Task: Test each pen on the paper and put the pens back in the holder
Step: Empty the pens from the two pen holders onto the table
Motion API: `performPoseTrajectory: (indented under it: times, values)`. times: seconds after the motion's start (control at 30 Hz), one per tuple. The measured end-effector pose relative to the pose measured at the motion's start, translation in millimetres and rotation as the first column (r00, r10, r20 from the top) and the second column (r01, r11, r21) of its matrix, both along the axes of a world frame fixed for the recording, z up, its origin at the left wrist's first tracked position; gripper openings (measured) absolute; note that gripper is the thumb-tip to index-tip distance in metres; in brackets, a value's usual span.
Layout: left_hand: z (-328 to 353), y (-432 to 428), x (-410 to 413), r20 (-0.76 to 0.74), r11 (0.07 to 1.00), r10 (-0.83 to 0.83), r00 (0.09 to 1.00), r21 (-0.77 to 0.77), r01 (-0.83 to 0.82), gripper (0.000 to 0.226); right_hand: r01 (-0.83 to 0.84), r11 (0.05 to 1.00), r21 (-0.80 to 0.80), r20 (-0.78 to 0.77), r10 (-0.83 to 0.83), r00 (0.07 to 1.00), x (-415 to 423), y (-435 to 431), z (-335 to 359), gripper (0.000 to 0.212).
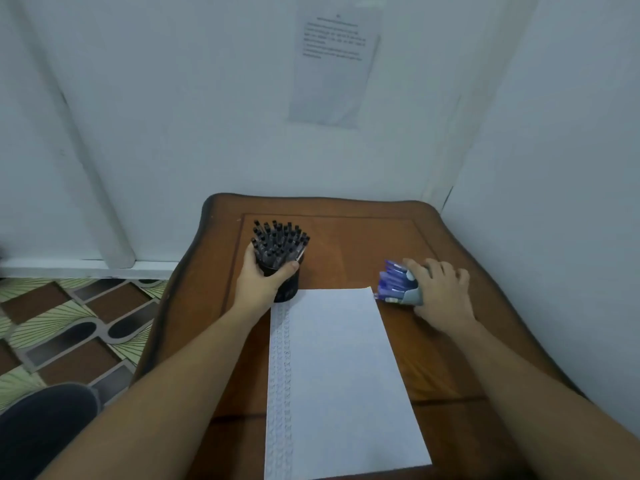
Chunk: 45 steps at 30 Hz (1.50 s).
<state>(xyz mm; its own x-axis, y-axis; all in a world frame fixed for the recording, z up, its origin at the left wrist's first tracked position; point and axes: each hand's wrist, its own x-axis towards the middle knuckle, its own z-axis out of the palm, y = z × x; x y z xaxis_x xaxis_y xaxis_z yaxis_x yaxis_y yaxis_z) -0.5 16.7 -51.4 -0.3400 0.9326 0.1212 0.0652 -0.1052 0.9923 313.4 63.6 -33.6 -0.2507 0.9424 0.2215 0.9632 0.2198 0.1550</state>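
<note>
A black pen holder (287,289) stands on the wooden table (353,244), packed with several dark-capped pens (278,244). My left hand (259,278) grips the holder from the left, thumb across its front. A white sheet of paper (339,375) lies in the middle of the table, with columns of small pen marks down its left edge. To the right of the paper's top corner lies a grey box of blue pens (398,284), tipped toward the left. My right hand (440,292) is curled over the right side of that box.
The table sits in a corner: a white wall (242,98) behind with a printed notice (332,64) taped up, and another wall close on the right. Patterned floor (69,323) lies to the left. A dark-clad knee (45,431) shows at bottom left.
</note>
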Motion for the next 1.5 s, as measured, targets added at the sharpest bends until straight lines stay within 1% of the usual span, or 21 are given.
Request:
performPoseTrajectory:
  times: [0.13, 0.23, 0.3, 0.37, 0.43, 0.53, 0.6, 0.63, 0.67, 0.7, 0.73, 0.8, 0.83, 0.87, 0.9, 0.97, 1.1, 1.17, 1.33, 1.43, 1.5]
  values:
    - [-3.5, 2.2, -0.7, 0.009, 1.000, -0.004, 1.000, 0.006, 0.004, 0.072, -0.071, 0.984, 0.163, 0.193, 0.039, 0.980, 33.9, -0.1, -9.2, 0.080]
    - [-3.1, 2.4, 0.4, 0.020, 1.000, -0.009, 1.000, 0.009, 0.009, 0.070, -0.150, 0.967, 0.205, 0.297, 0.085, 0.951, 62.8, 4.6, -11.1, 0.086]
    - [-3.4, 2.3, 0.6, 0.023, 1.000, -0.006, 1.000, 0.011, 0.006, 0.070, -0.193, 0.957, 0.218, 0.330, 0.113, 0.937, 82.0, 7.1, -12.4, 0.087]
    - [-4.6, 2.6, 0.5, 0.026, 1.000, 0.003, 1.000, 0.012, -0.003, 0.069, -0.223, 0.936, 0.271, 0.354, 0.119, 0.928, 103.0, 9.3, -10.8, 0.075]
    - [-6.1, 3.0, 1.1, 0.021, 1.000, 0.015, 1.000, 0.015, -0.016, 0.068, -0.216, 0.929, 0.300, 0.343, 0.106, 0.933, 123.9, 11.5, -5.0, 0.077]
    - [-8.2, 4.4, 2.1, 0.004, 0.999, 0.038, 0.999, 0.016, -0.038, 0.068, -0.072, 0.956, 0.285, 0.198, 0.014, 0.980, 144.5, 17.4, 6.6, 0.093]
    - [-10.0, 5.1, 2.3, 0.003, 0.999, 0.049, 0.999, 0.018, -0.049, 0.071, 0.081, 0.975, 0.206, -0.049, -0.073, 0.996, 136.1, 23.0, 16.8, 0.092]
    - [-10.8, 5.2, 2.7, 0.008, 0.999, 0.051, 0.999, 0.018, -0.052, 0.073, 0.143, 0.978, 0.152, -0.231, -0.105, 0.967, 123.7, 27.2, 22.0, 0.088]
    - [-11.7, 5.3, 3.1, 0.015, 0.998, 0.054, 0.998, 0.018, -0.054, 0.073, 0.186, 0.978, 0.092, -0.435, -0.128, 0.891, 110.1, 33.7, 24.9, 0.087]
    - [-11.9, 5.5, 3.8, 0.020, 0.998, 0.059, 0.998, 0.020, -0.060, 0.073, 0.215, 0.977, 0.008, -0.627, -0.162, 0.762, 94.8, 41.6, 27.1, 0.089]
    - [-11.8, 5.5, 4.6, 0.020, 0.998, 0.066, 0.998, 0.020, -0.067, 0.071, 0.223, 0.973, -0.062, -0.758, -0.191, 0.624, 79.2, 50.7, 28.6, 0.094]
    - [-11.9, 5.5, 5.6, 0.026, 0.997, 0.073, 0.997, 0.023, -0.073, 0.068, 0.220, 0.967, -0.128, -0.888, -0.210, 0.409, 49.2, 74.6, 26.8, 0.100]
    - [-12.1, 5.7, 5.8, 0.036, 0.997, 0.072, 0.997, 0.025, -0.073, 0.067, 0.213, 0.963, -0.163, -0.919, -0.227, 0.323, 34.8, 86.6, 24.9, 0.101]
    - [-12.6, 5.9, 5.8, 0.045, 0.997, 0.071, 0.996, 0.025, -0.073, 0.068, 0.203, 0.959, -0.197, -0.933, -0.247, 0.262, 22.0, 98.9, 23.5, 0.101]
    - [-12.9, 6.1, 5.9, 0.053, 0.997, 0.070, 0.996, 0.025, -0.071, 0.070, 0.193, 0.957, -0.218, -0.940, -0.259, 0.222, 11.3, 111.9, 21.3, 0.100]
    - [-12.8, 6.5, 5.9, 0.066, 0.997, 0.071, 0.995, 0.029, -0.073, 0.071, 0.158, 0.958, -0.240, -0.946, -0.268, 0.185, -5.9, 137.6, 18.0, 0.101]
    - [-15.5, 9.5, 5.9, 0.091, 0.997, 0.070, 0.993, 0.037, -0.073, 0.071, 0.163, 0.940, -0.298, -0.925, -0.327, 0.193, -19.0, 166.0, 5.0, 0.106]
    - [-17.4, 10.8, 5.5, 0.092, 0.996, 0.072, 0.993, 0.042, -0.076, 0.070, 0.143, 0.944, -0.296, -0.929, -0.320, 0.184, -19.5, 163.3, 0.5, 0.106]
    - [-15.9, 9.9, 5.5, 0.061, 0.995, 0.080, 0.995, 0.053, -0.083, 0.072, -0.056, 0.951, -0.305, -0.940, -0.291, 0.179, -11.3, 124.5, -1.6, 0.099]
    - [-14.2, 6.6, 4.1, 0.034, 0.997, 0.066, 0.997, 0.035, -0.067, 0.075, -0.113, 0.940, -0.321, -0.940, -0.301, 0.160, -6.8, 91.1, -2.1, 0.095]
    - [-11.9, 3.6, 3.4, -0.008, 0.999, 0.044, 0.999, 0.006, -0.044, 0.083, -0.135, 0.933, -0.334, -0.937, -0.313, 0.153, -5.5, 72.8, -1.7, 0.094]
